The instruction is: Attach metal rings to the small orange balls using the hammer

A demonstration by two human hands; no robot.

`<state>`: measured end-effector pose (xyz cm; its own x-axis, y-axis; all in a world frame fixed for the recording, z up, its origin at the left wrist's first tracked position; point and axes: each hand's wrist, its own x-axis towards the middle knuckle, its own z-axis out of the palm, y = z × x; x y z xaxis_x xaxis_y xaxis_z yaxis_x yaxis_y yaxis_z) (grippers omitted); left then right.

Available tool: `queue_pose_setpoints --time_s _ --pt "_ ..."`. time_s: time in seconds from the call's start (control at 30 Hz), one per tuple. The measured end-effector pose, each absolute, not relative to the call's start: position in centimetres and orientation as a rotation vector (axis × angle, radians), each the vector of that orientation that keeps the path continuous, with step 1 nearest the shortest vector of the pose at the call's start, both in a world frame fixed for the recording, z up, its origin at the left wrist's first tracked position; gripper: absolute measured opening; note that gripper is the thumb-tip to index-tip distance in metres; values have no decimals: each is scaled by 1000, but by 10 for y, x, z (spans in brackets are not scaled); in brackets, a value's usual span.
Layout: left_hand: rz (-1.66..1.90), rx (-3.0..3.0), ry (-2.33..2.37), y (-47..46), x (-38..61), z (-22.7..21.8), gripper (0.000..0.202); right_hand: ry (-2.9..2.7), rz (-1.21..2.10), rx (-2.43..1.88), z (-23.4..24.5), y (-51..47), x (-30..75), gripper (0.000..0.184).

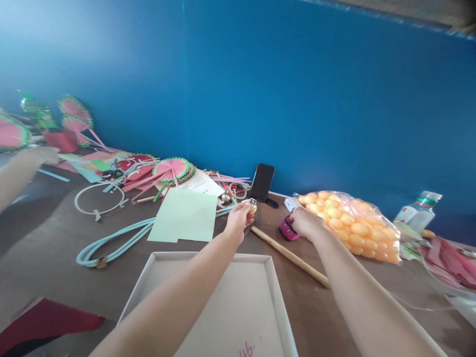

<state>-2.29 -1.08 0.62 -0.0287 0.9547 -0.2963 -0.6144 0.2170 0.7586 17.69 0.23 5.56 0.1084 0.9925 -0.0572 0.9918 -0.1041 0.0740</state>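
The left hand [240, 219] is raised a little past the far edge of a shallow white box [276, 292], its grip pinching a small shiny metal piece [253, 205] between thumb and fingers. The right hand [308, 222] reaches to a magenta band [288, 229] with small round metal studs on it — its fingers are at the band's upper right side, but the fingertips are hidden, so I cannot tell whether that grip is closed on it. The band sits to the right of the metal piece, apart from it, with a small white carton [292, 204] just behind. A wooden stick [292, 257] slants across the brown surface [312, 315] between the two forearms. Behind the hands a dark phone [262, 182] stands tilted back near the blue wall [238, 89]. To the right lies a clear bag of orange balls [355, 229], with a clear bottle [418, 214] further along. Left of the left hand, a pale green sheet [184, 215] partly covers a looped light blue tube [88, 263]; beyond that are a white ring [76, 202] and pink paper fans edged in green [173, 170]. The left forearm passes over the box, which shows some pink writing [247, 349] at the near end. Another person's hand [46, 155] shows at the far left, near a red pot [61, 141].
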Motion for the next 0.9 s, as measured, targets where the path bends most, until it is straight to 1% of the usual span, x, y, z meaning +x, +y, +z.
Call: queue_pose_setpoints --time_s 0.1,0.23,0.3,0.37,0.4,0.43,0.47,0.53,0.6,0.7,0.9 --pt "1330 472 940 -11 -23 7 17 2014 -51 2248 59 -1 178 17" --pt "1326 482 949 -10 -23 7 17 2083 -83 2357 64 -6 185 14" --pt "1331 483 944 -11 -23 6 18 2130 -79 2485 65 -8 189 14" --pt "1334 485 939 -11 -23 6 19 2184 -193 2717 64 -12 190 15" --pt "1333 487 940 -11 -23 6 20 2221 -350 2847 62 -14 188 17" --pt "1329 491 944 -11 -23 6 20 2269 -595 2953 60 -17 185 19" --pt "1324 496 945 -11 -23 6 20 2289 -934 3024 56 -21 181 21" --pt "1313 504 936 -11 -23 6 18 2378 -1577 2982 47 -29 169 24" --pt "1296 502 918 -12 -22 6 16 2336 -2036 2876 37 -38 157 27" --pt "1265 493 892 -13 -21 6 16 2261 -2346 2791 21 -46 143 31" --pt "1203 486 872 -13 -20 4 16 2426 -2464 2647 -5 -48 138 30"
